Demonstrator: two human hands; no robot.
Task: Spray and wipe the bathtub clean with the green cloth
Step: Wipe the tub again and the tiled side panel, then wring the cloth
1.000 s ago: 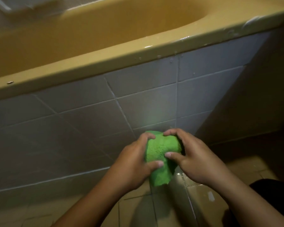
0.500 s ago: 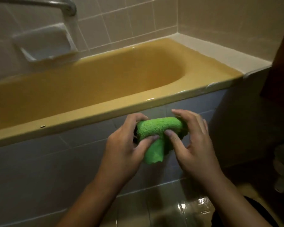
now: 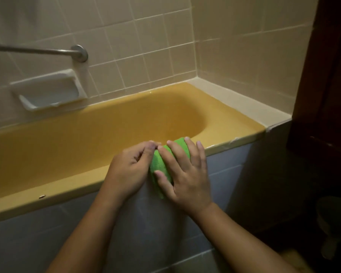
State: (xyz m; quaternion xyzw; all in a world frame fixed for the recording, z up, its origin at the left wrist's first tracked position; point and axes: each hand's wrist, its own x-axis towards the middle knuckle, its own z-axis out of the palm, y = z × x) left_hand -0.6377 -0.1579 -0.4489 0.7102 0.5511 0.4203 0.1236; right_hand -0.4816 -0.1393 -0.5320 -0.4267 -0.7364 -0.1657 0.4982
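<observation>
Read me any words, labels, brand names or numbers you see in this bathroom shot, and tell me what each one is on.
No readable text anywhere.
The green cloth, held between the left hand and right hand, shows no tag or print.
The bathtub, soap dish, towel bar and wall tiles are plain.
The dark object at lower right is too dim to judge.

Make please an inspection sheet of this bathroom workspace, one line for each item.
Surface: yellow bathtub, glossy rim, one small speck on the front edge.
Job's things: green cloth, bunched, held by the front rim; spray bottle not seen.
Clutter: nothing seen.
Hands: left hand pinches the cloth's edge; right hand wraps its fingers round it.
Cables: nothing seen.
Surroundings: tiled wall, soap dish, metal bar.
</observation>
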